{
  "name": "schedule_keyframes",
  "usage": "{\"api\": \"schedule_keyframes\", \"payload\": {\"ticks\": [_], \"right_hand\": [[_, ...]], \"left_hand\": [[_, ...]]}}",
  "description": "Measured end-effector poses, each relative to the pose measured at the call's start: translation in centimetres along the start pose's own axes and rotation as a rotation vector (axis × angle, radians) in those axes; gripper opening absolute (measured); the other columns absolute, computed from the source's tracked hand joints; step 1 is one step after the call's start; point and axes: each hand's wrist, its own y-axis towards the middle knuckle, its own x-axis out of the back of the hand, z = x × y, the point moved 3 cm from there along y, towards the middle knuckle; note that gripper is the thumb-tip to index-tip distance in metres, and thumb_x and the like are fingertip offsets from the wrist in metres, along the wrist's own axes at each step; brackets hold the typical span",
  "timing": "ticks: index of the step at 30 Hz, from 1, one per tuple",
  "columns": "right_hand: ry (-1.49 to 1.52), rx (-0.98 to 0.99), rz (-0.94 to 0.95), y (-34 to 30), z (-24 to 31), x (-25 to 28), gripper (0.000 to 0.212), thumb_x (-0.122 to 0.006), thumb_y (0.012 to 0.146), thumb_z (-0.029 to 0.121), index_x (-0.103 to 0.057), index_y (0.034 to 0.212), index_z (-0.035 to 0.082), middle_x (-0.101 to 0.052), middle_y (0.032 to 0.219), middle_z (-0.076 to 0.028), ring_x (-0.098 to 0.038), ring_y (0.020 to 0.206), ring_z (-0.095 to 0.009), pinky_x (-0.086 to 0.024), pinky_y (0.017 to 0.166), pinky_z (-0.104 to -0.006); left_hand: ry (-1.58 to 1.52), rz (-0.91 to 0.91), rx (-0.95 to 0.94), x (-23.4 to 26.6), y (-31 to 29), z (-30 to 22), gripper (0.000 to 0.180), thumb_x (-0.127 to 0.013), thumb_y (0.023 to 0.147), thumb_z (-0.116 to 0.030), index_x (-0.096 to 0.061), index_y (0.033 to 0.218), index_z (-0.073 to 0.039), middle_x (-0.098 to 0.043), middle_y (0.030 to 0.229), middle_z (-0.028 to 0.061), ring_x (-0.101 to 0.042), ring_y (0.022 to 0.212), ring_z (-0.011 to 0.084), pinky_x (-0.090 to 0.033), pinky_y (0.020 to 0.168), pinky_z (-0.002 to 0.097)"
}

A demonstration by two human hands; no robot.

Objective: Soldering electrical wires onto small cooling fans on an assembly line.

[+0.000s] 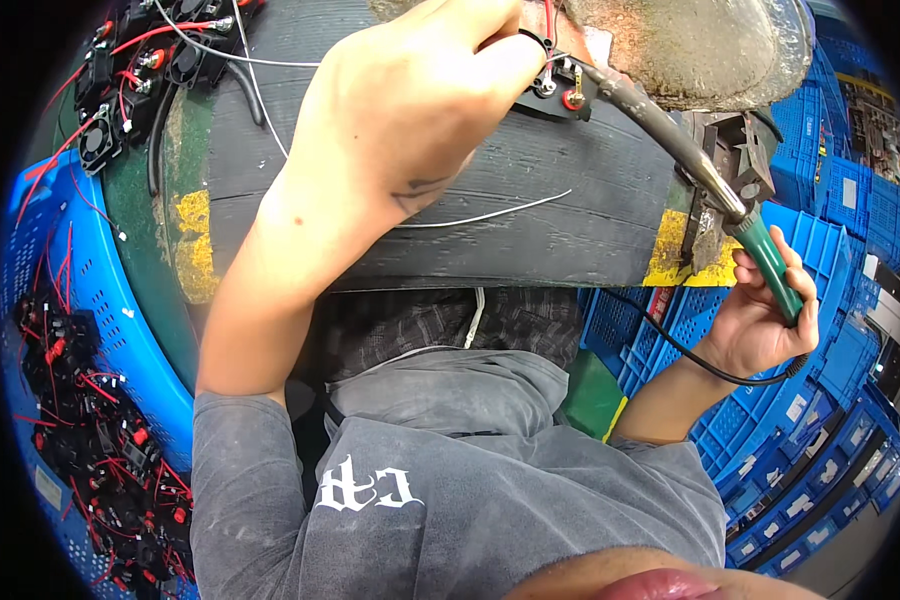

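Note:
My right hand (760,310) grips the green handle of a soldering iron (705,165), its metal shaft slanting up and left. The iron's tip meets a small black part (560,100) with metal terminals and a red piece, at the far edge of the black work board (450,245). My left hand (425,85) is closed at that part, its fingertips bent toward the terminals; what they pinch is hidden. A red wire (550,15) rises from the part. Thin grey wire (270,62) runs in from the upper left to my left hand.
Black fan units (98,142) with red wires lie at the upper left. A blue bin (135,330) at the left holds several more. A metal stand (735,160) sits right of the board, beside stacked blue crates (810,240). The iron's black cord (660,330) hangs below.

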Motion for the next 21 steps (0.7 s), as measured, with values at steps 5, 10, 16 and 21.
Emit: {"api": "schedule_keyframes", "payload": {"ticks": [5, 10, 16, 21], "right_hand": [[0.017, 0.023, -0.109, -0.8, -0.5, 1.0, 0.045, -0.035, 0.089, 0.035, -0.064, 0.094, 0.002, -0.06, 0.108, -0.033, -0.067, 0.067, -0.036, -0.057, 0.069, -0.0459], [0.035, 0.006, -0.179, -1.7, -1.4, 1.0, 0.044, -0.038, 0.089, 0.037, -0.065, 0.096, 0.003, -0.06, 0.108, -0.032, -0.067, 0.068, -0.036, -0.057, 0.07, -0.0469], [0.12, -0.016, -0.183, -2.4, -2.1, 0.1, 0.042, -0.04, 0.089, 0.033, -0.067, 0.093, 0.001, -0.059, 0.112, -0.034, -0.068, 0.071, -0.033, -0.056, 0.073, -0.0398], [0.116, -0.021, -0.19, -2.6, -2.3, 0.4, 0.042, -0.041, 0.088, 0.033, -0.067, 0.094, 0.001, -0.059, 0.112, -0.033, -0.068, 0.072, -0.033, -0.057, 0.074, -0.0405]], "left_hand": [[-0.043, -0.058, -0.031, -0.3, 0.0, 0.4, 0.008, -0.056, 0.075, 0.002, -0.06, 0.081, 0.0, -0.064, 0.096, 0.0072, -0.061, 0.069, 0.0204, -0.05, 0.06, 0.0283], [-0.055, -0.032, -0.04, -0.5, -0.3, 0.1, 0.006, -0.056, 0.074, 0.002, -0.058, 0.079, -0.001, -0.062, 0.096, 0.0081, -0.06, 0.067, 0.0212, -0.049, 0.058, 0.0292], [-0.023, 0.007, -0.067, -0.5, -0.7, -0.3, 0.006, -0.056, 0.075, 0.001, -0.057, 0.081, -0.001, -0.059, 0.092, 0.0085, -0.059, 0.067, 0.0223, -0.049, 0.058, 0.0299], [0.0, 0.034, -0.096, -0.1, 0.4, -1.3, 0.005, -0.057, 0.076, -0.001, -0.057, 0.082, -0.001, -0.059, 0.09, 0.0084, -0.059, 0.068, 0.0226, -0.049, 0.059, 0.0301]]}}
